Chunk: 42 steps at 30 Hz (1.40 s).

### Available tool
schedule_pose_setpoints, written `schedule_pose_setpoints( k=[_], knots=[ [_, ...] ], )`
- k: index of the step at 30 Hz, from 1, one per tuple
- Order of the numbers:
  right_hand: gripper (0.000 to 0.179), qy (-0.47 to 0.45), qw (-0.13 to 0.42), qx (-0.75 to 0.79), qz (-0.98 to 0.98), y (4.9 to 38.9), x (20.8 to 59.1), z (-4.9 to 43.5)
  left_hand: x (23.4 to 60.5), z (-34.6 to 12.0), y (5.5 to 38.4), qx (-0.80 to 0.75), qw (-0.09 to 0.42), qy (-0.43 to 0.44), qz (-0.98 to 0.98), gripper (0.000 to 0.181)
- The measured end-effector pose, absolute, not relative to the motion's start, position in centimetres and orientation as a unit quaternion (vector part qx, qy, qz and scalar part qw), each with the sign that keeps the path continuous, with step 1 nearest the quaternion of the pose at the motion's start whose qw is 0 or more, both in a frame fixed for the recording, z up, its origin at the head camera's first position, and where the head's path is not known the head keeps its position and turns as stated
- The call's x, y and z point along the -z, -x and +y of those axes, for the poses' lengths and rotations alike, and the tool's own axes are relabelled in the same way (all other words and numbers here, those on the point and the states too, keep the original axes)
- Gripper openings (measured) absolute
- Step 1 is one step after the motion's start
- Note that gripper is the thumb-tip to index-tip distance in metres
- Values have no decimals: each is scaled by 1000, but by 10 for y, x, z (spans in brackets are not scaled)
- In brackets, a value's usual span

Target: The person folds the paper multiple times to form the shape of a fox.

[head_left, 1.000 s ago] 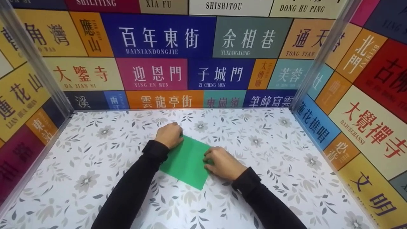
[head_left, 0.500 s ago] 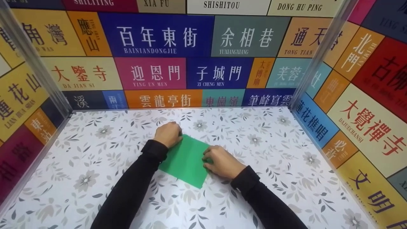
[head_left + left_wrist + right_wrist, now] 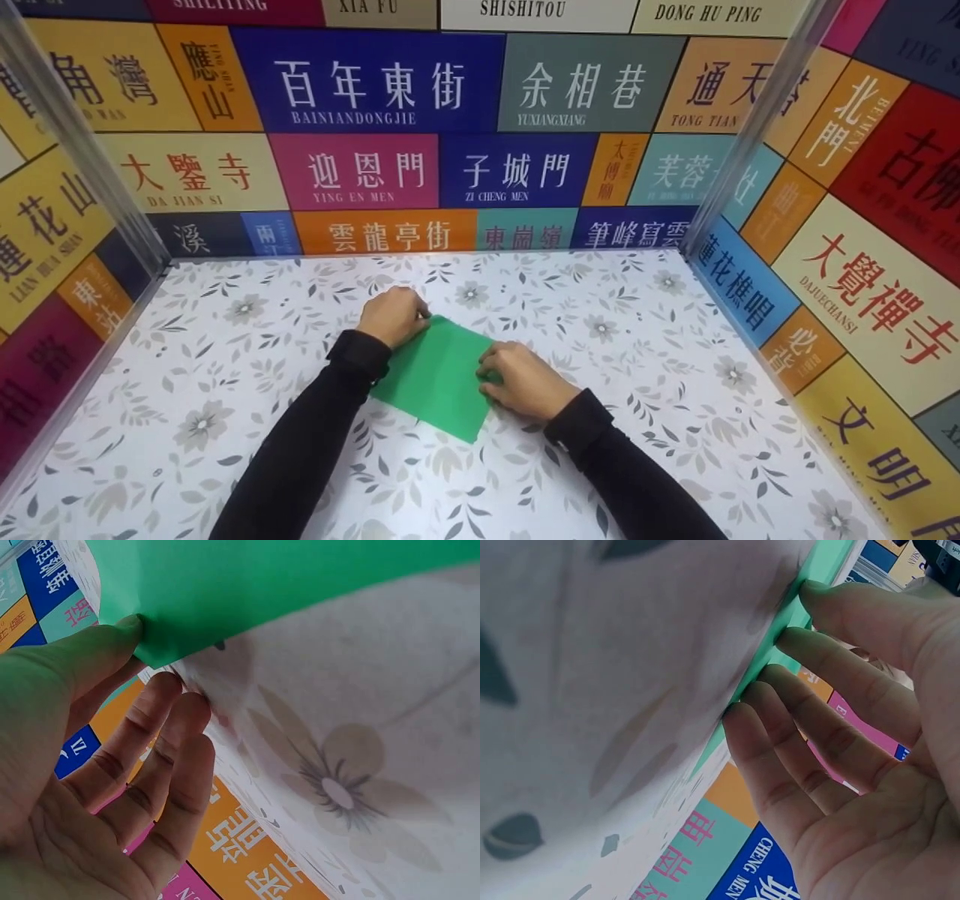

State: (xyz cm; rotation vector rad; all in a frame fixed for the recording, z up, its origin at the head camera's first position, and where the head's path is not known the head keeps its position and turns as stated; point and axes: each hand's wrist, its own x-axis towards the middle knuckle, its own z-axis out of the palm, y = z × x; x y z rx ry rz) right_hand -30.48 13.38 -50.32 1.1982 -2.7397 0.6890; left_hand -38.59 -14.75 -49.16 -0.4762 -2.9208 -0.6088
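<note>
A green sheet of paper (image 3: 442,379) lies aslant on the floral table in the head view. At its far left corner, my left hand (image 3: 391,316) pinches it. The left wrist view has the thumb on top of the paper corner (image 3: 225,585), the index finger behind it and the other fingers loosely bent below. My right hand (image 3: 531,381) rests at the sheet's right edge. In the right wrist view, that hand's (image 3: 892,802) thumb and gently bent fingers touch the paper's thin edge (image 3: 826,561) with their tips.
The table (image 3: 202,480) has a white covering with grey flowers and leaves. Upright panels of colourful Chinese place-name signs enclose it at the back (image 3: 375,82), the left (image 3: 45,225) and the right (image 3: 862,300).
My left hand has shifted slightly left and toward me, and more of the paper's far corner shows beside its fingertips. The right hand stays at the right edge.
</note>
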Motion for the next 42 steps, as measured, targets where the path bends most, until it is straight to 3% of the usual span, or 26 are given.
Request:
schedule_pose_setpoints(
  k=[25,32,42],
  knots=[
    [17,-390,44,-226,-892,302,503,136,485,-152,381,237,88,171,-952,17],
    [16,-395,46,-224,-890,302,502,134,482,-150,377,255,98,166,-947,26],
    [14,-401,55,-215,-889,303,503,135,479,-147,365,259,131,197,-936,7]
  ],
)
